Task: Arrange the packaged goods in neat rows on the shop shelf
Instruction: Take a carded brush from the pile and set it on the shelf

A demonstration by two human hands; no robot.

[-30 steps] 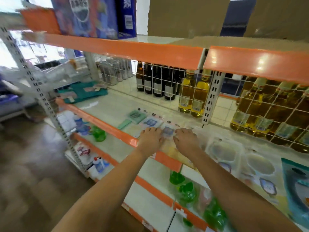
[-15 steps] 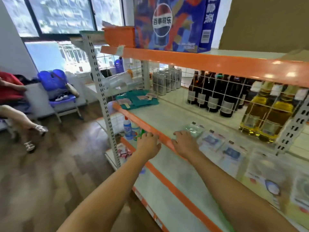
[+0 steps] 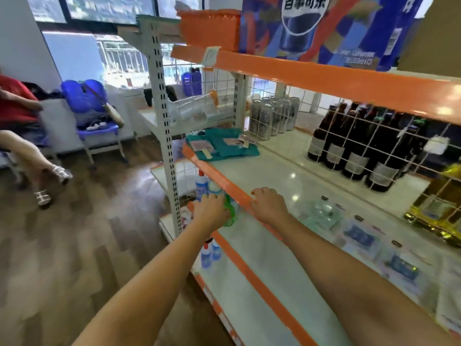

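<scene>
A row of flat clear packets lies on the white middle shelf (image 3: 274, 176): one with green contents (image 3: 321, 213), then two with blue labels (image 3: 359, 236) (image 3: 401, 267). A pile of teal packages (image 3: 222, 146) sits at the shelf's far left end. My right hand (image 3: 269, 206) rests on the orange front edge (image 3: 217, 176), fingers bent, just left of the green packet and holding nothing. My left hand (image 3: 210, 211) hovers in front of and slightly below that edge, fingers loosely curled and empty. A green bottle (image 3: 230, 216) on the lower shelf shows behind it.
Behind a wire grid stand dark bottles (image 3: 354, 151), cans (image 3: 272, 118) and yellow oil bottles (image 3: 439, 206). Blue-capped bottles (image 3: 202, 183) occupy the lower shelves. A cola carton (image 3: 324, 28) tops the upper shelf. A seated person (image 3: 22, 136) and blue chair (image 3: 99, 128) are at left.
The view has swung left along the shelf. Both hands left the blue-label packets and moved left to the shelf's front edge; the left hand dropped below it.
</scene>
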